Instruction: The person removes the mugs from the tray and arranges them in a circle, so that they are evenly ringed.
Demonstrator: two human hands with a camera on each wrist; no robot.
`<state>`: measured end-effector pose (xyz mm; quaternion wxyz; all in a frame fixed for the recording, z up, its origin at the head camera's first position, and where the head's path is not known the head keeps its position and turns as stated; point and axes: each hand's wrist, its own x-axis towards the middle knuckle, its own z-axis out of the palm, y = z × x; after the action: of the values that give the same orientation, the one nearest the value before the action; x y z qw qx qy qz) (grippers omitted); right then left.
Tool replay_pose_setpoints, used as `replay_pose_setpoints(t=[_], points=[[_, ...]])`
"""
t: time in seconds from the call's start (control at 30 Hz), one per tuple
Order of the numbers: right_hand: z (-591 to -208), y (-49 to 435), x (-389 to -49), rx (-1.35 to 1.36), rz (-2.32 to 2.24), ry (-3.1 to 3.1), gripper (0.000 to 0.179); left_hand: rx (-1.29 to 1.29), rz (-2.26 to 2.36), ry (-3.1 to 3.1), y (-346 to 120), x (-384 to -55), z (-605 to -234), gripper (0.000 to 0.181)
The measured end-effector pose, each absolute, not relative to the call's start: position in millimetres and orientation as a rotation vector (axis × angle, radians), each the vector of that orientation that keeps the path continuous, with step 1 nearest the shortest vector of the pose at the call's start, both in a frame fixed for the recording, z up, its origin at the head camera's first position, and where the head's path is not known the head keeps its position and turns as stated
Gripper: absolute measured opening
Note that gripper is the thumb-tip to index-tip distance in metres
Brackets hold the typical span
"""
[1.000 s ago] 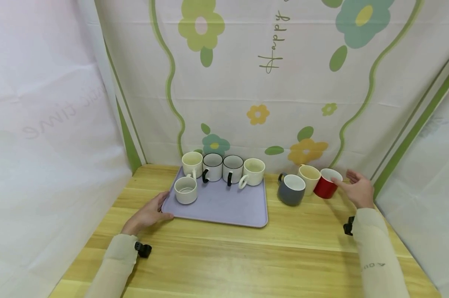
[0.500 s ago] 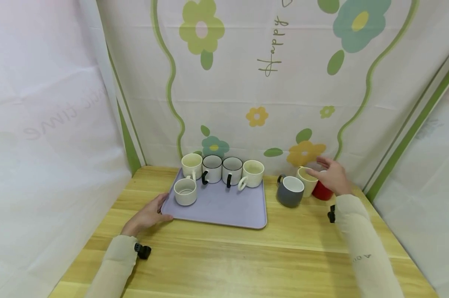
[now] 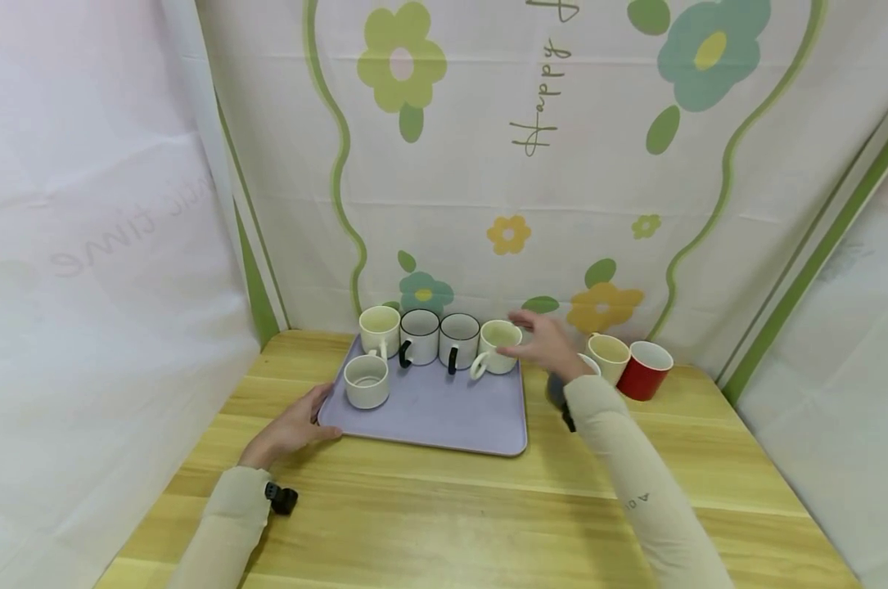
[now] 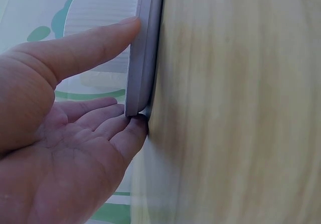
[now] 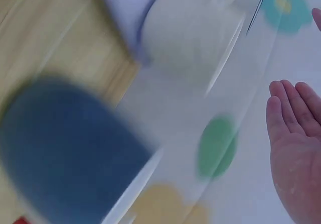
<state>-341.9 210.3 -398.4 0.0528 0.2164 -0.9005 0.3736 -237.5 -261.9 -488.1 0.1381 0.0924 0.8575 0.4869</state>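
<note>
My left hand (image 3: 290, 427) rests at the near left corner of a lilac tray (image 3: 444, 417). In the left wrist view its thumb touches the tray rim (image 4: 144, 48), and its fingers reach the tray's corner, fairly straight. My right hand (image 3: 549, 343) hovers at the tray's right end with nothing in it, fingers extended, beside a cream mug (image 3: 498, 348); whether they touch cannot be told. Two white mugs with black rims and handles (image 3: 420, 337) and another cream mug (image 3: 380, 329) complete the back row. A shorter white mug (image 3: 366, 384) stands in front on the left.
Right of the tray stand a dark blue-grey mug (image 5: 70, 143), partly hidden by my right arm in the head view, a pale yellow mug (image 3: 609, 356) and a red mug (image 3: 644, 372). A flower-printed curtain (image 3: 451, 164) hangs behind the wooden table (image 3: 429, 523).
My right hand has left the red mug and swept left past the yellow and blue-grey mugs to the tray's right cream mug. The left hand stays at the tray corner.
</note>
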Motion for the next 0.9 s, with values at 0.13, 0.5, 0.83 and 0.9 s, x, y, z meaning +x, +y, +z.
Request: replay_pose_setpoints(t=[0.13,0.5,0.83,0.9], points=[[-402,160,-338,0.785,1.134,-2.74,0.077,0.28,1.415,2.471,-262,-238,-489,0.099],[-428,59,-325,1.008,1.212,-2.788,0.082,0.273,1.418,2.463,-264,-237,-488,0.099],[-461,11,-314,0.913,1.354,-2.765,0.087,0.301,1.423,2.462,-264,-240,-489,0.098],[-466,2,-312,0.861,1.339,-2.756,0.082,0.302,1.424,2.459,-264,-240,-489,0.098]])
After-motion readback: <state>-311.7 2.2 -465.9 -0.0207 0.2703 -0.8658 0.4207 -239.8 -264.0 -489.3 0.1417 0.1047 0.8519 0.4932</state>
